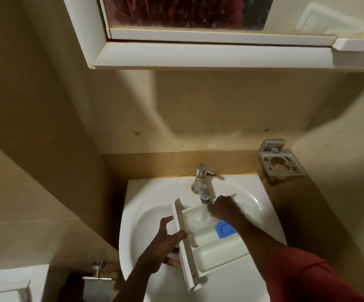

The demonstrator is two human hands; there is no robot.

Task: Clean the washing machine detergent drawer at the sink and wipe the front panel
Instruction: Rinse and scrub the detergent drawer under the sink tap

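Observation:
The white detergent drawer (217, 253) with a blue insert (224, 229) lies over the white sink (146, 214), its front panel toward the left. Water runs from the chrome tap (203, 184) into the drawer's far compartment. My left hand (165, 245) grips the drawer's front panel, thumb on the inner side and fingers under it. My right hand (223, 207) rests at the drawer's far corner beside the water stream, fingers curled over the rim.
A white mirror cabinet (209, 55) hangs above the sink. On the wall at the right sits a metal holder (280, 162). At lower left are a metal valve fitting (98, 277) and a white fixture's edge (4, 286). Beige walls close in on both sides.

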